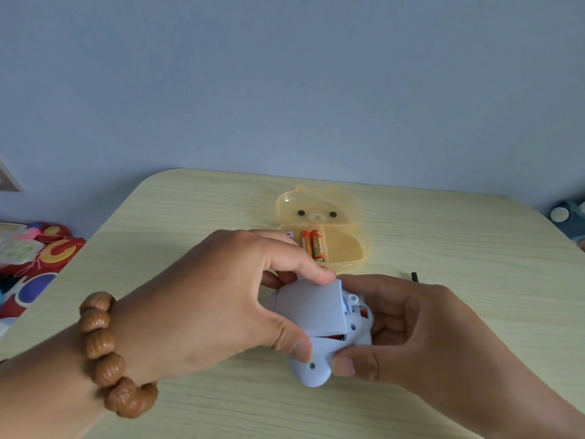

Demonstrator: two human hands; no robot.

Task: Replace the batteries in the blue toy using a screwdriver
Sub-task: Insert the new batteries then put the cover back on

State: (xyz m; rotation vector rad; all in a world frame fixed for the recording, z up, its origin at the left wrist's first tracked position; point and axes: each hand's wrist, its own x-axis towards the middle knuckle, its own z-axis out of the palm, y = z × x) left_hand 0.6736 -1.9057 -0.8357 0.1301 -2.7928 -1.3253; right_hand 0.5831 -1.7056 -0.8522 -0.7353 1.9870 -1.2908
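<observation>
The pale blue toy (pixel 319 359) lies underside up near the table's front. My left hand (pixel 221 299) pinches its battery cover (pixel 311 308) between thumb and fingers; the cover sits tilted over the compartment, with a red battery showing in the gap below it. My right hand (pixel 408 327) grips the toy's body from the right, thumb pressed on its lower lobe. Behind the hands, an open yellow bear-shaped case (pixel 348 248) holds two orange batteries (pixel 313 243) and one white one, partly hidden. A dark screwdriver tip (pixel 414 276) shows just beyond my right hand.
The light wooden table (pixel 190 210) has rounded far corners and meets a blue wall. Colourful toys (pixel 38 261) lie off the left edge, and another object (pixel 568 215) sits past the right edge. A bead bracelet (pixel 104 353) circles my left wrist.
</observation>
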